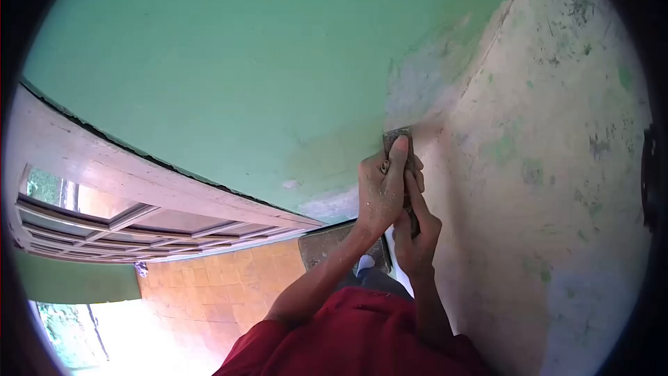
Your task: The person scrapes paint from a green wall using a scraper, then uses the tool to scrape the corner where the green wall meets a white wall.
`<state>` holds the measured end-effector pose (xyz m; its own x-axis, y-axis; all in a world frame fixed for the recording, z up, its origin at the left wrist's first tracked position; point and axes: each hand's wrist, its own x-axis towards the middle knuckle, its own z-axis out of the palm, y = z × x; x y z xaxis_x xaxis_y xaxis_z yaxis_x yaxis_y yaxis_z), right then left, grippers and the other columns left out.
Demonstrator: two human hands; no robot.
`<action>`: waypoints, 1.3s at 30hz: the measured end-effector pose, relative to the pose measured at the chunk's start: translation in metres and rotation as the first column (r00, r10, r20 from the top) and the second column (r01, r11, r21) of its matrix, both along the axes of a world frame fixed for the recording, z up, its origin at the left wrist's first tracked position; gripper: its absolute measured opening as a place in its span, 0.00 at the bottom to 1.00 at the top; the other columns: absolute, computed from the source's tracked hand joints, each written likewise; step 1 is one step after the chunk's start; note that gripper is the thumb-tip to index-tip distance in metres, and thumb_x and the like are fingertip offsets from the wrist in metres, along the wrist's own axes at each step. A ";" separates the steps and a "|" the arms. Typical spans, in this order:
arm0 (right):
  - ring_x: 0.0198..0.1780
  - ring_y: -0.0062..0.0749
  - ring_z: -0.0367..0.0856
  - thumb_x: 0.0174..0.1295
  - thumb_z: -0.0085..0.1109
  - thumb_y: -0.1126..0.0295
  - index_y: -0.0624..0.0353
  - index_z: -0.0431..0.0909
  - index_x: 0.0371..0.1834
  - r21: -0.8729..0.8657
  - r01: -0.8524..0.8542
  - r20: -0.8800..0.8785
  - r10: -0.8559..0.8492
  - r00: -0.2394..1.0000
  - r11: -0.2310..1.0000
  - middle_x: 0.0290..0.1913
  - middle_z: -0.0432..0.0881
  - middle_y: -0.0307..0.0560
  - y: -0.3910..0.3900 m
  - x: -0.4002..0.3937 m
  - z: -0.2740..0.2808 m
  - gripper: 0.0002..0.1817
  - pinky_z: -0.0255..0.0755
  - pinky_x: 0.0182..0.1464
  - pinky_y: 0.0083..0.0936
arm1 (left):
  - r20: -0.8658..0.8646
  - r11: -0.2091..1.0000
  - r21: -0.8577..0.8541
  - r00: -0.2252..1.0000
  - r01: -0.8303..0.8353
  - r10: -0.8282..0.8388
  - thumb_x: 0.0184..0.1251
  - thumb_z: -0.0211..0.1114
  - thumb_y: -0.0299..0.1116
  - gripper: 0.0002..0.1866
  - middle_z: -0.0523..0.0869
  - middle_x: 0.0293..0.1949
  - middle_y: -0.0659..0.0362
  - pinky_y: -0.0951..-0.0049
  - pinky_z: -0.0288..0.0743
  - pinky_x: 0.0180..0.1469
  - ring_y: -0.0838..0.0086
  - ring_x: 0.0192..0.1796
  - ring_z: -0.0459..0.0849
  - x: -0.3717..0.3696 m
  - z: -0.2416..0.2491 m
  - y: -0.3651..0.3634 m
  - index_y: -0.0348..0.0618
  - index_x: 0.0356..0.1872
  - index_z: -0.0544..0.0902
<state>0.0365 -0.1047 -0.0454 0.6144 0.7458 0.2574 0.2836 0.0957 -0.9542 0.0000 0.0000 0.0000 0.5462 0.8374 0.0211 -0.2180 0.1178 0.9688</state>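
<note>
A dirty, dark-bladed scraper (391, 141) is held up at the corner where the green wall (229, 76) meets the pale, patchy wall (543, 188). The end of its blade touches or nearly touches the wall. My left hand (379, 195), dusty and wearing a ring, is closed around the blade part with the thumb pressed along it. Just below, my right hand (419, 240) wraps around the handle, which is mostly hidden by the fingers. Above the blade lies a bare greyish patch (417, 90) where the green paint is gone.
To the left runs a pale frame with a paned window (132, 219). Below are an orange tiled floor (216, 282) and a dark, flat-topped support (323, 245) by my feet. Bright light comes from an opening at lower left.
</note>
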 end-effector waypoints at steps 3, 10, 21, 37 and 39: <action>0.33 0.24 0.84 0.65 0.51 0.77 0.67 0.70 0.71 0.117 0.009 0.087 -0.019 0.996 0.993 0.38 0.88 0.56 0.020 -0.006 -0.006 0.28 0.74 0.37 0.21 | -0.061 1.000 0.024 0.998 -0.011 0.012 0.82 0.51 0.45 0.27 0.78 0.17 0.59 0.75 0.70 0.24 0.80 0.21 0.76 -0.006 0.003 0.014 0.33 0.26 0.78; 0.30 0.29 0.82 0.64 0.50 0.77 0.67 0.70 0.71 0.053 0.014 0.117 -0.020 0.993 0.999 0.35 0.85 0.57 0.011 0.002 0.010 0.28 0.75 0.36 0.26 | 0.018 1.000 0.008 1.000 -0.023 0.023 0.83 0.51 0.45 0.27 0.78 0.17 0.59 0.76 0.69 0.23 0.80 0.20 0.77 0.002 0.019 0.004 0.33 0.25 0.78; 0.41 0.37 0.89 0.65 0.49 0.77 0.70 0.69 0.70 0.070 -0.003 0.104 -0.004 0.995 0.998 0.42 0.87 0.63 0.007 0.003 0.028 0.28 0.78 0.44 0.28 | 0.003 0.999 -0.041 1.000 0.011 -0.011 0.82 0.51 0.46 0.28 0.78 0.16 0.59 0.76 0.70 0.23 0.80 0.20 0.76 0.002 0.038 0.006 0.33 0.26 0.79; 0.41 0.36 0.89 0.64 0.51 0.76 0.69 0.70 0.70 0.040 -0.005 0.072 0.002 0.997 0.999 0.44 0.87 0.64 0.006 0.003 0.047 0.28 0.79 0.44 0.29 | 0.008 0.999 -0.036 1.000 0.020 -0.020 0.82 0.51 0.47 0.27 0.78 0.17 0.60 0.77 0.70 0.23 0.81 0.21 0.76 0.002 0.044 0.005 0.34 0.26 0.79; 0.40 0.35 0.89 0.64 0.51 0.76 0.69 0.70 0.70 0.019 0.000 0.044 -0.001 0.999 1.000 0.43 0.87 0.64 0.001 0.002 0.046 0.28 0.79 0.44 0.28 | 0.036 0.998 -0.068 0.999 0.012 -0.010 0.82 0.51 0.47 0.28 0.78 0.16 0.60 0.77 0.70 0.23 0.80 0.20 0.76 0.003 0.045 0.003 0.35 0.25 0.79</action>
<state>0.0382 -0.1036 0.0003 0.6028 0.7401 0.2981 0.3255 0.1130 -0.9388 0.0035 0.0029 0.0449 0.5552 0.8316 -0.0162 -0.2506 0.1858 0.9501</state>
